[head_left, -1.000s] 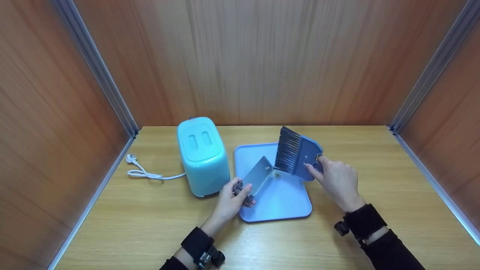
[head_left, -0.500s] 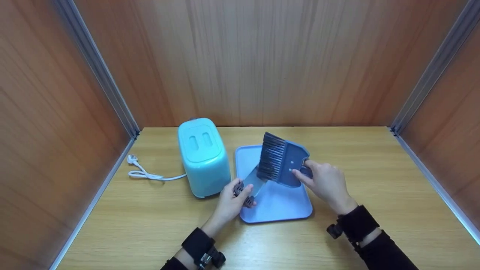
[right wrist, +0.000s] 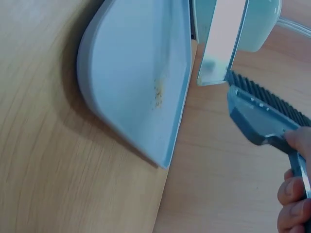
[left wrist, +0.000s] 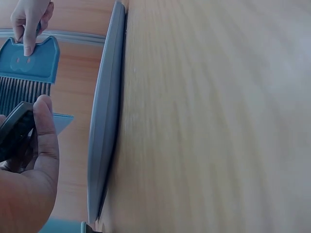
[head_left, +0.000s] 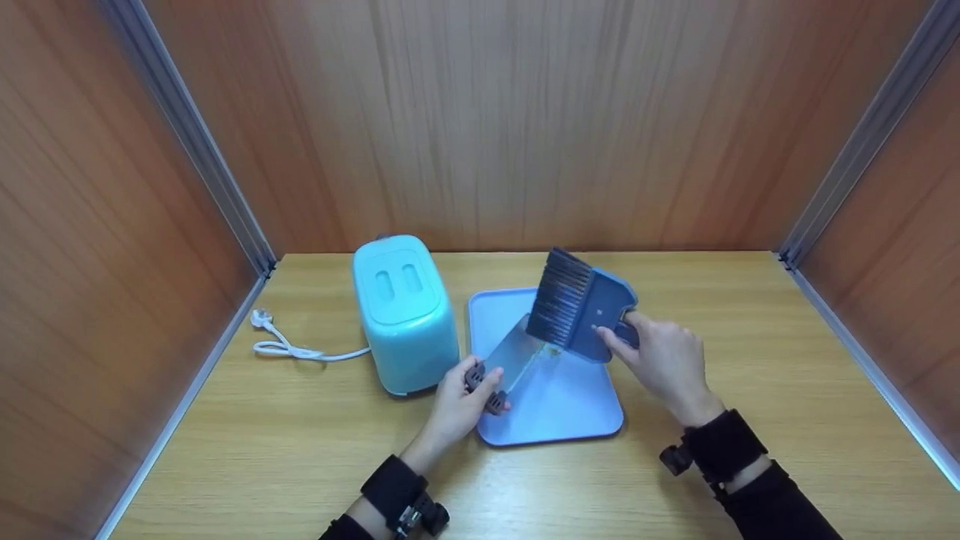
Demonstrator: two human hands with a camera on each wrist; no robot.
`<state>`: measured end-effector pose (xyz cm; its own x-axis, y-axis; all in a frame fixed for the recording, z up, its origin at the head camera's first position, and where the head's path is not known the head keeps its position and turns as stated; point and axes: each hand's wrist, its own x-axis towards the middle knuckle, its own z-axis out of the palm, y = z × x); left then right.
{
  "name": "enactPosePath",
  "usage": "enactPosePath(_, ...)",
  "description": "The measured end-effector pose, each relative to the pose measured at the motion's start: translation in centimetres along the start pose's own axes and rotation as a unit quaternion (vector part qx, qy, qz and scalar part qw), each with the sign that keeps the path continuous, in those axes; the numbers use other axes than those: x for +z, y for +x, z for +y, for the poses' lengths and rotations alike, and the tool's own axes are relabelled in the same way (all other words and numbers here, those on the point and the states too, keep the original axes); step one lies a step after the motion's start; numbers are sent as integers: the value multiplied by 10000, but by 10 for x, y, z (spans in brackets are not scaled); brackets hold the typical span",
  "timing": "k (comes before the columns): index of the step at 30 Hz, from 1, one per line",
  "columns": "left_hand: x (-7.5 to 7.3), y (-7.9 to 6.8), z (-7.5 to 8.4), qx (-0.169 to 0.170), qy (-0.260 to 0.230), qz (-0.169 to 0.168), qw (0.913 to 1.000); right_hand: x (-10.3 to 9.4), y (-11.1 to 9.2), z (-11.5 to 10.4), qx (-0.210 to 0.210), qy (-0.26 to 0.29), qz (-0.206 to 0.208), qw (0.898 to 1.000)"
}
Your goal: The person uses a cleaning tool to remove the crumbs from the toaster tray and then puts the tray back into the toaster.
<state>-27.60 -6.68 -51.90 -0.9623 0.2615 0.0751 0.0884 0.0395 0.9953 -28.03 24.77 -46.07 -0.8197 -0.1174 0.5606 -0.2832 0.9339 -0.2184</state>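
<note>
Blue dark-bristled brush (head_left: 583, 309) gripped by fingers (right wrist: 291, 191) of right hand (head_left: 670, 367), bristles (head_left: 559, 297) at far end of flat silvery panel (head_left: 511, 356) held in left hand (head_left: 456, 405), crumbs (right wrist: 159, 92) on pale-blue rectangular tray (head_left: 562, 412).

A lab-style booth (head_left: 892, 232), by its wood-grain panels (head_left: 480, 127), metal corner strips (head_left: 193, 131), pale tabletop (head_left: 742, 337) and wrist-worn cameras (head_left: 675, 459).

one brush (head_left: 581, 309), one flat panel (head_left: 514, 352), one tray (head_left: 559, 412), one toaster (head_left: 407, 315)

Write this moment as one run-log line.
left hand: grips crumb tray | right hand: grips brush, bristles at crumb tray's end | crumbs: on blue tray | toaster: beside blue tray
</note>
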Motion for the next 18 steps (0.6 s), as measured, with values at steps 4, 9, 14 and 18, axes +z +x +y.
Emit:
enactPosePath(4, 1, 1, 0, 6, 4, 16, 10000, 1, -3, -11, -384, 466, -413, 9973)
enactPosePath(9, 1, 2, 0, 60, 5, -17, 10000, 3, -5, -25, -292, 893, -647, 9935)
enactPosePath(14, 2, 1, 0, 94, 10, -68, 9999, 5, -4, -29, -188, 965, -715, 9926)
enactPosePath(18, 2, 0, 0, 93, 4, -59, 9999, 7, -4, -24, -83, 675, -889, 9937)
